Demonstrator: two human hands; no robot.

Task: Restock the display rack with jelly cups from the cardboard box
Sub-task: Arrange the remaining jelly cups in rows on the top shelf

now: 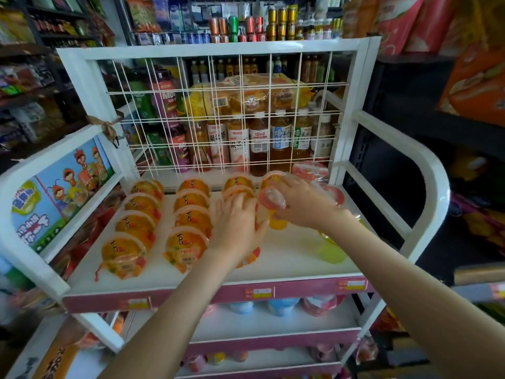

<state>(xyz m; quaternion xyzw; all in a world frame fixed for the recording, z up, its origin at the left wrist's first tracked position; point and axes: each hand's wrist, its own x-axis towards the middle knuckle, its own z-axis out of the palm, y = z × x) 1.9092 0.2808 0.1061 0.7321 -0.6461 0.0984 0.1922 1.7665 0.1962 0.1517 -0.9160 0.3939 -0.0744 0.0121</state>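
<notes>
Orange jelly cups [188, 214] lie tilted in rows on the top shelf of the white display rack [300, 258]. My left hand [236, 222] rests flat on the third row of cups, its fingers spread over them. My right hand [303, 203] grips a pink-lidded jelly cup [272, 199] at the start of a fourth row, beside an orange cup [273, 177] at the back. More pink-lidded cups [310, 169] sit at the back right. The cardboard box is out of view.
A wire grid panel [218, 116] backs the shelf, with tea bottles [258, 140] behind it. A yellow-green cup [332, 251] lies under my right forearm. Lower shelves [273, 321] hold blue and pink cups. Store shelving surrounds the rack.
</notes>
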